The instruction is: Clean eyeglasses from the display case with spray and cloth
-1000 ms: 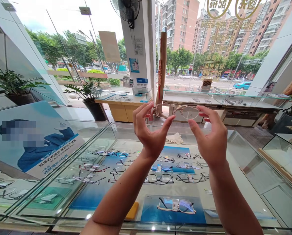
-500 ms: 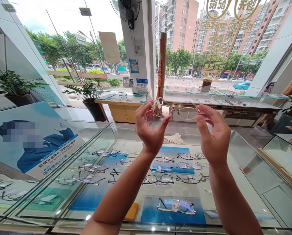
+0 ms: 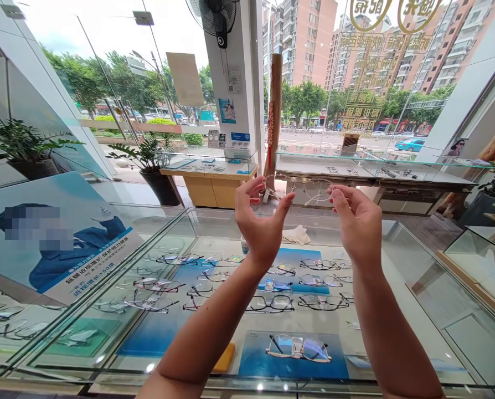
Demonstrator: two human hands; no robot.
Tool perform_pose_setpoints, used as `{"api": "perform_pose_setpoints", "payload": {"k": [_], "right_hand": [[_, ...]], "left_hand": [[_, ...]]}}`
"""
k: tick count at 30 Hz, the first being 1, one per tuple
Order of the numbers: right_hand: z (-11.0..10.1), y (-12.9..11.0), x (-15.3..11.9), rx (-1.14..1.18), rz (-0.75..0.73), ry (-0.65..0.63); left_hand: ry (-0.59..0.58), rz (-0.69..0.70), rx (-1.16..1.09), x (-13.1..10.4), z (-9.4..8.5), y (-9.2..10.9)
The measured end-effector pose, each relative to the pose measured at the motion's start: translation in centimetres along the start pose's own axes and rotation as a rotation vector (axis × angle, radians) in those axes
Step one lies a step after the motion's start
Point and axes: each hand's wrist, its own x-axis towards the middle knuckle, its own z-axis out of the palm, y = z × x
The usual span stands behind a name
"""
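Note:
Between my two hands, raised above a glass display case, is a pair of thin-rimmed eyeglasses (image 3: 319,190). My left hand (image 3: 261,221) grips the left side of the frame, its thumb close to the left lens. With thumb and fingers pinched together, my right hand (image 3: 357,221) holds the right end. The temples are hard to make out against the bright background. Below, in the case, lie rows of spectacles (image 3: 270,303). A metal-framed pair (image 3: 299,349) rests on a blue card nearest to me.
The display case's glass top (image 3: 391,310) spans the space under my arms. A crumpled cloth (image 3: 296,235) lies beyond my hands. At left stands a poster board (image 3: 56,238). Farther off are a wooden counter (image 3: 210,191), a potted plant (image 3: 160,185) and a wooden post (image 3: 276,111).
The eyeglasses have tilted and dropped slightly. Both hands have come a little closer together, the right one shifting left and the left one shifting right.

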Motion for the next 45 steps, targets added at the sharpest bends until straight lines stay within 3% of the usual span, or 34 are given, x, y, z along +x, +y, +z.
{"api": "perform_pose_setpoints", "payload": {"k": [15,28,45], "right_hand": [[0.0,0.1,0.1,0.059,0.058,-0.021],[0.1,-0.7,0.0,0.125,-0.082,0.038],[0.3,-0.6,0.1,0.217,0.027,-0.046]], "left_hand": [[-0.008,-0.065,0.005,-0.1,0.1,0.2],[-0.074,0.017,-0.231,0.0,0.5,-0.8],[-0.149,-0.187,-0.564,0.5,0.4,-0.2]]}}
